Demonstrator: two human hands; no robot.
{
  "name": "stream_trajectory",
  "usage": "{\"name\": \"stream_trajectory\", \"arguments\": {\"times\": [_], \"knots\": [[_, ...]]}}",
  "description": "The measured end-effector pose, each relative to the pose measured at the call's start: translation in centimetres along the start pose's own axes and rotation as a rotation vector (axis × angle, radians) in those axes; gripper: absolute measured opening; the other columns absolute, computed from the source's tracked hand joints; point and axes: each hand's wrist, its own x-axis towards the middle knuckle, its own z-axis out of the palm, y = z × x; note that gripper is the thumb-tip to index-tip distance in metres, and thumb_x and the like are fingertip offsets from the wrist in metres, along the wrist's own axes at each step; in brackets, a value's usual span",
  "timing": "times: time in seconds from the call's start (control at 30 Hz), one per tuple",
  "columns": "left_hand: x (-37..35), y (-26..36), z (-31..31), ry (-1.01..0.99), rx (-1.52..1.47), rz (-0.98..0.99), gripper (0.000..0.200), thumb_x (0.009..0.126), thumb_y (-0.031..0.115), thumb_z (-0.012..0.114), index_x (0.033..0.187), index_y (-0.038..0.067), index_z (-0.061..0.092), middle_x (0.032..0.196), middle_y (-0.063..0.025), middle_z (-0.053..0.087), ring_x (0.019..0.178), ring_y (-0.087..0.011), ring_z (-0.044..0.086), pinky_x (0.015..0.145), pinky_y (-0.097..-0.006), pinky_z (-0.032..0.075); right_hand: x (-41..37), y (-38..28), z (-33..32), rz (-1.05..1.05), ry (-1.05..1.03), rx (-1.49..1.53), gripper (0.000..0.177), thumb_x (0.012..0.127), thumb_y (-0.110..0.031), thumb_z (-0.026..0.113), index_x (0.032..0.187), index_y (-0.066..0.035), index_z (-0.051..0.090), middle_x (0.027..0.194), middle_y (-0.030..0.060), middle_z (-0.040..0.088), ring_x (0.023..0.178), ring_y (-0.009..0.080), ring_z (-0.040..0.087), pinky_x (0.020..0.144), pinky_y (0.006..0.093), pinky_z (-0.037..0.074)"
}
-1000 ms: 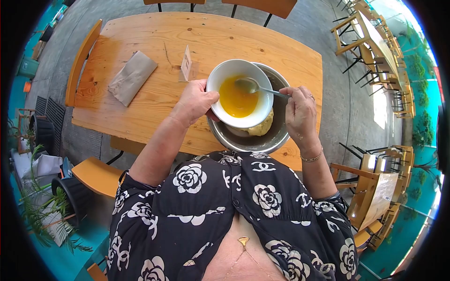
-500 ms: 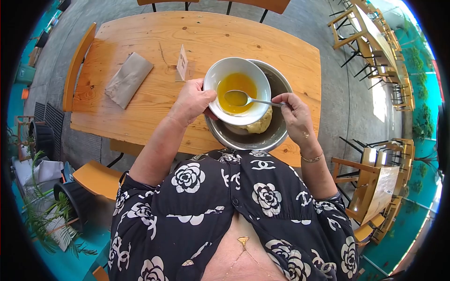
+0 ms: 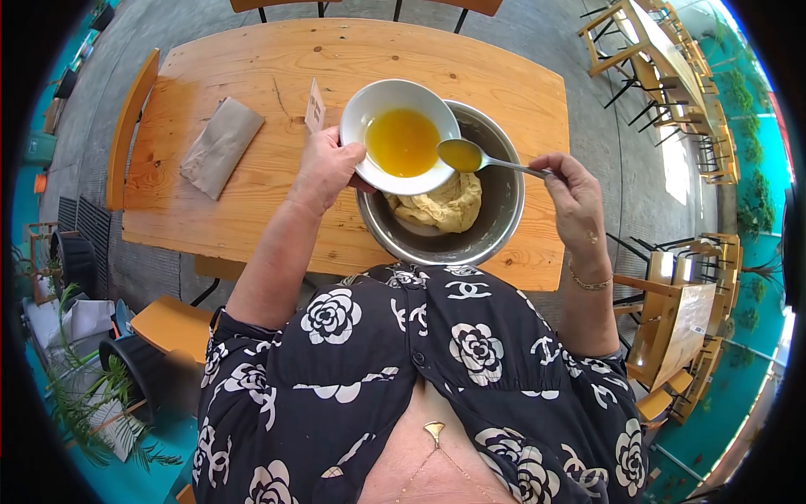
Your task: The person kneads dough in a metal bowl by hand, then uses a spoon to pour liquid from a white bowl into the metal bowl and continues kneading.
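My left hand (image 3: pixel 329 165) grips the rim of a white bowl (image 3: pixel 359 102) that holds yellow liquid (image 3: pixel 405 141). In my right hand (image 3: pixel 571 197) is the handle of a metal spoon (image 3: pixel 504 163). The spoon's bowl is filled with the same yellow liquid and hangs at the right rim of the white bowl. Below both is a large steel mixing bowl (image 3: pixel 505 214) with a lump of pale yellow dough (image 3: pixel 449 207) inside. The white bowl covers the upper left part of the steel bowl.
A folded brownish cloth or paper (image 3: pixel 222 147) lies on the left of the wooden table (image 3: pixel 252 67). Behind my left hand stands a small card (image 3: pixel 315 107). A wooden chair (image 3: pixel 133 130) is at the table's left end.
The spoon has come up out of the liquid and moved right, now loaded, over the steel bowl. The white bowl has shifted left and up, showing more dough.
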Motion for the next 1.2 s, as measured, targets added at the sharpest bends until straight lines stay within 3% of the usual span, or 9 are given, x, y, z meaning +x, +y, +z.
{"name": "stream_trajectory", "arguments": {"times": [0.1,0.2,0.33,0.47,0.67,0.77,0.87,1.1,1.2], "knots": [[0.7,0.2,-1.0,0.024,-0.014,0.011,0.025,0.086,0.000,0.054,0.108,-0.010,0.062,0.091,-0.0187,0.071,0.068,-0.0221,0.073,0.051,-0.0322,0.063,-0.6,0.5,-1.6,0.040,0.032,-0.044,0.021,0.094,0.003,0.049,0.101,0.000,0.068,0.091,0.0044,0.066,0.084,0.0102,0.057,0.076,0.0261,0.046],[0.9,0.8,-1.8,0.056,-0.019,0.015,0.025,0.086,0.000,0.054,0.108,-0.011,0.061,0.091,-0.0186,0.071,0.068,-0.0224,0.073,0.052,-0.0323,0.063,-1.5,1.5,-1.7,0.024,0.068,-0.142,0.020,0.090,0.003,0.049,0.098,-0.001,0.068,0.092,0.0085,0.066,0.087,0.0181,0.061,0.080,0.0315,0.047],[1.3,0.8,-3.0,0.070,-0.033,0.023,0.027,0.084,0.001,0.054,0.108,-0.011,0.061,0.090,-0.0176,0.071,0.067,-0.0220,0.072,0.051,-0.0316,0.062,-2.4,2.9,-0.2,-0.095,0.031,-0.495,0.020,0.082,0.004,0.053,0.093,-0.004,0.067,0.088,0.0135,0.062,0.093,0.0327,0.058,0.085,0.0426,0.045],[0.6,1.5,-3.2,0.072,-0.059,0.051,0.029,0.083,0.001,0.054,0.108,-0.011,0.061,0.090,-0.0169,0.071,0.065,-0.0216,0.072,0.050,-0.0310,0.061,-2.6,4.7,2.6,-0.156,0.056,-0.648,0.021,0.081,0.002,0.057,0.094,-0.009,0.069,0.090,0.0107,0.062,0.095,0.0296,0.058,0.088,0.0415,0.042],[0.2,1.3,-3.3,0.073,-0.021,0.022,0.029,0.082,0.000,0.054,0.109,-0.010,0.061,0.090,-0.0166,0.071,0.066,-0.0215,0.072,0.050,-0.0319,0.062,-1.9,4.9,3.8,-0.306,0.184,-0.816,0.024,0.079,0.001,0.061,0.099,-0.008,0.070,0.092,0.0092,0.061,0.097,0.0293,0.058,0.092,0.0415,0.040],[-0.1,1.0,-3.1,0.068,-0.015,0.016,0.030,0.081,0.001,0.055,0.109,-0.010,0.061,0.090,-0.0163,0.071,0.067,-0.0204,0.072,0.049,-0.0302,0.061,-2.8,4.2,2.8,-0.393,0.090,-0.937,0.028,0.078,0.003,0.061,0.102,-0.007,0.071,0.090,0.0089,0.060,0.097,0.0282,0.057,0.093,0.0415,0.040],[0.0,0.5,-2.7,0.064,-0.034,0.022,0.030,0.081,0.001,0.056,0.108,-0.010,0.061,0.089,-0.0162,0.071,0.066,-0.0197,0.072,0.049,-0.0292,0.060,-3.5,3.0,2.1,-0.480,0.115,-0.950,0.031,0.078,0.005,0.060,0.103,-0.007,0.072,0.088,0.0087,0.059,0.095,0.0272,0.057,0.092,0.0405,0.040],[-0.2,0.7,-1.1,0.051,-0.029,0.005,0.030,0.080,0.000,0.056,0.108,-0.011,0.061,0.088,-0.0161,0.071,0.065,-0.0198,0.071,0.049,-0.0298,0.061,-2.0,0.5,-0.8,-0.186,0.196,-0.416,0.027,0.085,0.008,0.052,0.101,-0.002,0.071,0.090,0.0091,0.061,0.094,0.0257,0.058,0.087,0.0348,0.045],[-0.2,0.8,-0.6,0.002,0.009,-0.018,0.029,0.080,0.000,0.057,0.107,-0.011,0.061,0.087,-0.0162,0.071,0.065,-0.0197,0.071,0.049,-0.0301,0.061,-1.0,-1.0,-0.7,-0.162,0.170,-0.260,0.025,0.087,0.008,0.049,0.099,0.000,0.070,0.088,0.0092,0.061,0.093,0.0244,0.058,0.086,0.0342,0.046]]}}
